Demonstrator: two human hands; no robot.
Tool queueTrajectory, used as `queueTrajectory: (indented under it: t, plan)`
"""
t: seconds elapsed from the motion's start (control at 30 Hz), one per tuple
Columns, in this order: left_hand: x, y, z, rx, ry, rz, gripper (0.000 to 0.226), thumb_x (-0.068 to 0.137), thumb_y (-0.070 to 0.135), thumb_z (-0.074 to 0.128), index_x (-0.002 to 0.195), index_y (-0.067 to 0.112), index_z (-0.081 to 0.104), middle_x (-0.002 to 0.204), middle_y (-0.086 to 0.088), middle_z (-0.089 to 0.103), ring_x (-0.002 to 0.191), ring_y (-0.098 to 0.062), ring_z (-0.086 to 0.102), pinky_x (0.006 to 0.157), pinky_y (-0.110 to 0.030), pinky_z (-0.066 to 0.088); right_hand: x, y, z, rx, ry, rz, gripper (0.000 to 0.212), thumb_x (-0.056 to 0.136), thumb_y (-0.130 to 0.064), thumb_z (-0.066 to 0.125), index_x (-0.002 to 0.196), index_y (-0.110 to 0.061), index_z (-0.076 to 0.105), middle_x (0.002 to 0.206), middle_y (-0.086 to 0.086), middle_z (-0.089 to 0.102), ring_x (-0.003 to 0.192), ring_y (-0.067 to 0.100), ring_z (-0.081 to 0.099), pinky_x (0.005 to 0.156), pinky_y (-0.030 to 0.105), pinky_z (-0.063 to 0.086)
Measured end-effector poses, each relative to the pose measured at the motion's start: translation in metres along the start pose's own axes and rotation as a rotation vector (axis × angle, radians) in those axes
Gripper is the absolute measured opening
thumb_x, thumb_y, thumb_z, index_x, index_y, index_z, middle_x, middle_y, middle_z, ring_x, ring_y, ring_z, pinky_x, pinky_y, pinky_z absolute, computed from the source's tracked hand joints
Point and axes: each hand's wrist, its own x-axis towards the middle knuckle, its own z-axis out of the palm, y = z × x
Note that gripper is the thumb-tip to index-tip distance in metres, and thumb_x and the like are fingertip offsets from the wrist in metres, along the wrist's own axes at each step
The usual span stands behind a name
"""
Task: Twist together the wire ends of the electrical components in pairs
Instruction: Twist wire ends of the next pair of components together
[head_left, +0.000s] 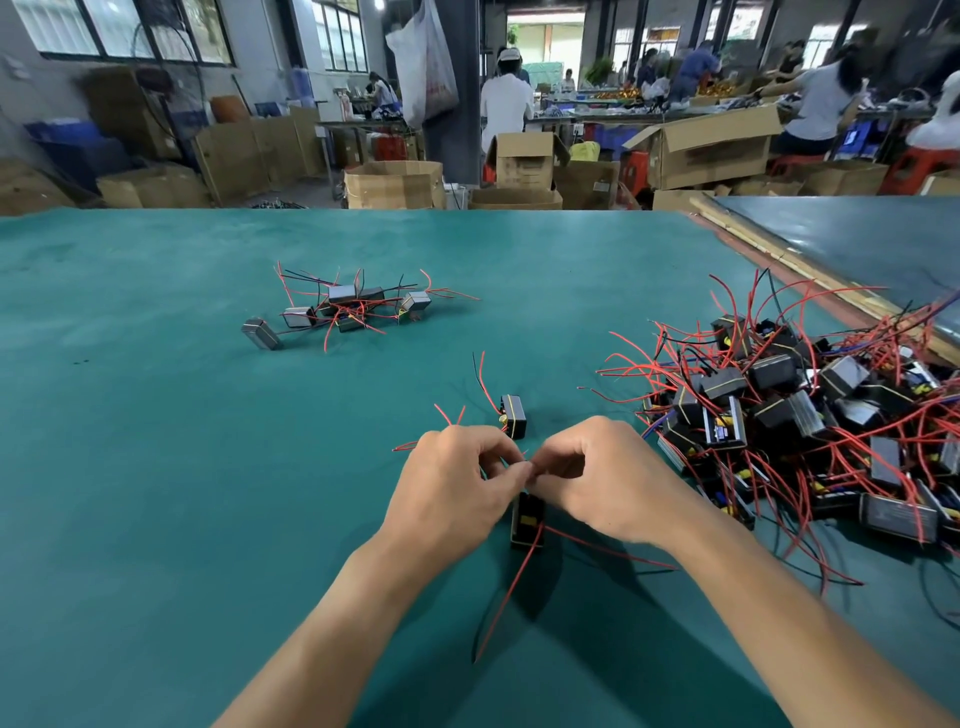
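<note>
Two small black box components with red and black wires lie on the green table (156, 441). One component (513, 415) sits just beyond my hands; the other component (528, 521) lies below them with a long red wire trailing toward me. My left hand (452, 483) and my right hand (602, 478) meet fingertip to fingertip above the near component, each pinching thin wire ends between thumb and forefinger. The pinched wire ends are mostly hidden by my fingers.
A big heap of the same components with tangled red wires (810, 415) fills the right side. A smaller cluster of components (343, 306) lies at the far middle left. Cardboard boxes (395, 184) and several people at benches stand beyond the table's far edge.
</note>
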Motion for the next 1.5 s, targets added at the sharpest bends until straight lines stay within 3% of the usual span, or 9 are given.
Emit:
queueTrajectory:
  t: [0.17,0.4,0.63,0.77,0.9,1.3,1.5]
  plan:
    - [0.0012,0.0005,-0.0006,-0.017,0.017,-0.027,0.02,0.082,0.033,0.075,0.067,0.025,0.066,0.053,0.013,0.058,0.044,-0.006,0.042,0.043,-0.019,0.034,0.0011,0.0018,-0.0006,-0.007,0.007,0.001,0.014,0.085,-0.025,0.072,0.072,-0.031,0.074,0.057,-0.017,0.065,0.051,-0.002,0.053,0.052,0.012,0.037]
    - [0.0017,-0.0004,-0.0009,0.062,-0.03,-0.005,0.013,0.085,0.032,0.07,0.073,0.027,0.066,0.057,0.022,0.059,0.049,-0.006,0.048,0.048,-0.018,0.038,0.0028,0.0045,-0.0008,-0.021,0.005,0.007,0.012,0.084,-0.025,0.07,0.074,-0.03,0.075,0.063,-0.012,0.069,0.056,0.001,0.057,0.057,0.019,0.043]
    - [0.0021,-0.0012,-0.0012,0.096,-0.014,-0.006,0.021,0.086,0.037,0.071,0.069,0.027,0.063,0.053,0.015,0.054,0.049,-0.007,0.046,0.049,-0.022,0.038,0.003,0.0052,-0.0003,-0.032,-0.004,0.015,0.014,0.084,-0.026,0.071,0.07,-0.03,0.072,0.061,-0.009,0.067,0.053,0.003,0.052,0.056,0.023,0.043]
    - [0.0021,-0.0011,-0.0001,0.106,-0.02,-0.001,0.023,0.086,0.037,0.07,0.068,0.026,0.06,0.051,0.022,0.052,0.051,-0.005,0.047,0.049,-0.018,0.035,0.0029,0.0044,-0.0015,-0.056,-0.009,0.006,0.012,0.083,-0.027,0.073,0.071,-0.028,0.072,0.062,-0.009,0.068,0.056,0.004,0.055,0.057,0.021,0.044]
    - [0.0017,0.0011,-0.0018,0.114,-0.042,0.022,0.018,0.08,0.029,0.072,0.067,0.028,0.06,0.052,0.019,0.057,0.049,-0.004,0.05,0.049,-0.017,0.039,0.0041,0.0031,-0.0036,-0.057,0.005,0.0,0.01,0.082,-0.024,0.073,0.073,-0.026,0.074,0.067,-0.007,0.071,0.064,0.01,0.063,0.064,0.028,0.05]
    - [0.0014,0.0028,-0.0033,0.134,-0.037,0.007,0.017,0.085,0.027,0.07,0.071,0.025,0.06,0.052,0.012,0.056,0.05,-0.007,0.049,0.055,-0.027,0.044,0.0016,-0.0013,-0.003,-0.044,-0.033,-0.009,0.018,0.084,-0.027,0.068,0.066,-0.03,0.07,0.062,-0.011,0.068,0.055,0.0,0.055,0.056,0.018,0.044]
    - [0.0011,0.0017,-0.0024,0.127,-0.04,0.005,0.019,0.085,0.029,0.071,0.069,0.027,0.06,0.05,0.015,0.053,0.052,-0.006,0.048,0.05,-0.02,0.038,0.0019,0.0002,-0.0054,-0.05,-0.076,0.004,0.016,0.084,-0.027,0.067,0.07,-0.023,0.072,0.065,-0.007,0.07,0.059,0.007,0.059,0.06,0.026,0.047]
